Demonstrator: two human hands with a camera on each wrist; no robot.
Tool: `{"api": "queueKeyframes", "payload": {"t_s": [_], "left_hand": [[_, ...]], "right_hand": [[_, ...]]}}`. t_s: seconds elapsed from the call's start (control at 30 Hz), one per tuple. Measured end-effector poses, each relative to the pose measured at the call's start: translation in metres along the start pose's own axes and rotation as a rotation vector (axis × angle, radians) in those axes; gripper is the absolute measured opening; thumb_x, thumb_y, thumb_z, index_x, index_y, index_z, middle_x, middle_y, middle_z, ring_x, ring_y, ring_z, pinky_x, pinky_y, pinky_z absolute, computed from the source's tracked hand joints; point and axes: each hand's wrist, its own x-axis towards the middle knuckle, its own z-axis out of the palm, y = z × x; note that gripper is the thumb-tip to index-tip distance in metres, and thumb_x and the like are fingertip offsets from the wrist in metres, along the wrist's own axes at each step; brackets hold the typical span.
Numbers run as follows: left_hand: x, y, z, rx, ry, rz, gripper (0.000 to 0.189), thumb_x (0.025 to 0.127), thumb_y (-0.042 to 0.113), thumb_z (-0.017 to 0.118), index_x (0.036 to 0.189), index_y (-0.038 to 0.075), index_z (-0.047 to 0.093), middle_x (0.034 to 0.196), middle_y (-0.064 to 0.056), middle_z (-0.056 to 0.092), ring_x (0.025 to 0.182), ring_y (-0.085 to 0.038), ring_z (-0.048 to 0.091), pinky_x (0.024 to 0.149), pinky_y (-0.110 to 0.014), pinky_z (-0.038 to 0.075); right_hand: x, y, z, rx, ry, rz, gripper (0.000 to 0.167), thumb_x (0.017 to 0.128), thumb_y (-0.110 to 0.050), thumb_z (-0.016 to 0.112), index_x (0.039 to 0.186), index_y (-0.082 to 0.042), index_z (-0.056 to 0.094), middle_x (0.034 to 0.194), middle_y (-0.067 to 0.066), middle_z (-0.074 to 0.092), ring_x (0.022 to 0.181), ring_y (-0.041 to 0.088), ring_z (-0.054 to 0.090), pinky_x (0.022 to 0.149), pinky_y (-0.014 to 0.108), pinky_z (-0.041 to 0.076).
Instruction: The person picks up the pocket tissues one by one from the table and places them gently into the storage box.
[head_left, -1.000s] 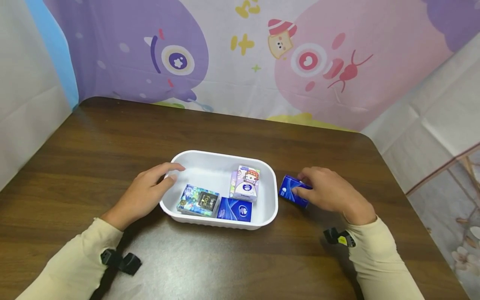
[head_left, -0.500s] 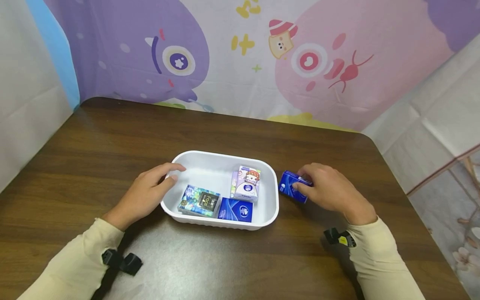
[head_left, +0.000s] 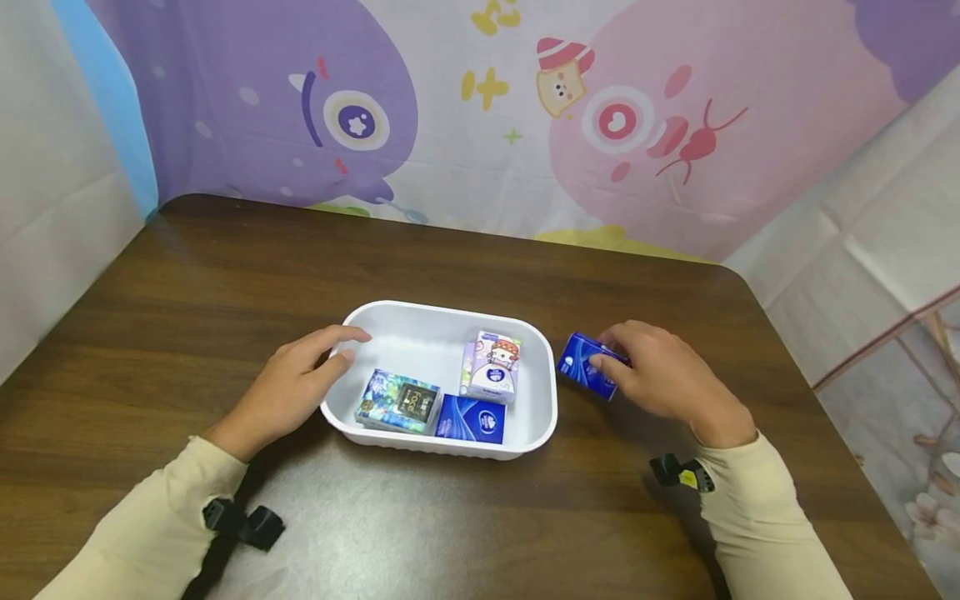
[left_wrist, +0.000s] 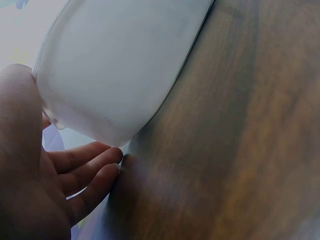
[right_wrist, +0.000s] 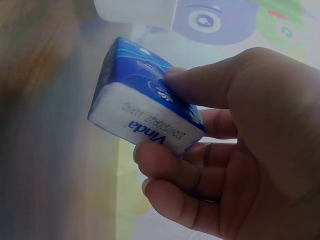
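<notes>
A white plastic tray (head_left: 420, 317) sits on the wooden table, and my left hand (head_left: 288, 387) holds its left end. The thumb and index finger reach over the rim, while in the left wrist view the other fingers (left_wrist: 92, 175) lie against the outer wall. Just right of the tray, my right hand (head_left: 660, 367) grips a blue pack of pocket tissues (head_left: 583, 368). The right wrist view shows the thumb on the tissue pack's (right_wrist: 137, 75) printed face and fingers behind it; its white end reads "Vinda".
Inside the tray are a blue-green patterned pack (head_left: 396, 402), a blue tissue pack (head_left: 471, 419) and purple-white tissue packs (head_left: 491, 367), the upper one with a cartoon. A cartoon-printed cloth (head_left: 480, 167) hangs behind the table (head_left: 247, 267).
My right hand has lifted slightly, and the blue tissue pack has shifted a little away from me with it. My left hand and the tray stay in place.
</notes>
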Motion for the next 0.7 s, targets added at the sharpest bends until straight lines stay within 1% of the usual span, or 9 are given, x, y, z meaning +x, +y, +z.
{"api": "queueKeyframes", "payload": {"t_s": [0.17, 0.5, 0.7], "left_hand": [[0.0007, 0.0002, -0.0001, -0.009, -0.002, 0.009, 0.028, 0.105, 0.025, 0.051, 0.127, 0.018, 0.066, 0.135, -0.007, 0.061, 0.128, -0.029, 0.053, 0.105, -0.054, 0.038], [-0.0001, 0.0001, -0.0003, -0.005, -0.004, 0.002, 0.028, 0.105, 0.025, 0.052, 0.128, 0.018, 0.066, 0.136, -0.007, 0.061, 0.129, -0.030, 0.052, 0.106, -0.055, 0.037], [-0.0001, 0.0000, 0.0002, -0.002, -0.001, 0.003, 0.027, 0.105, 0.025, 0.052, 0.128, 0.018, 0.066, 0.135, -0.007, 0.061, 0.128, -0.029, 0.053, 0.105, -0.055, 0.038]], "right_hand": [[-0.0008, -0.0007, -0.0020, -0.002, 0.016, -0.003, 0.033, 0.098, -0.033, 0.065, 0.115, -0.006, 0.067, 0.108, 0.008, 0.068, 0.096, 0.026, 0.063, 0.090, 0.052, 0.051], [-0.0004, -0.0029, -0.0010, 0.010, 0.029, -0.002, 0.034, 0.099, -0.035, 0.063, 0.117, -0.006, 0.068, 0.109, 0.007, 0.067, 0.095, 0.025, 0.063, 0.089, 0.051, 0.052], [-0.0010, -0.0043, -0.0007, 0.010, 0.067, -0.027, 0.032, 0.099, -0.033, 0.064, 0.116, -0.006, 0.068, 0.106, 0.006, 0.066, 0.093, 0.023, 0.062, 0.087, 0.049, 0.053]]}}
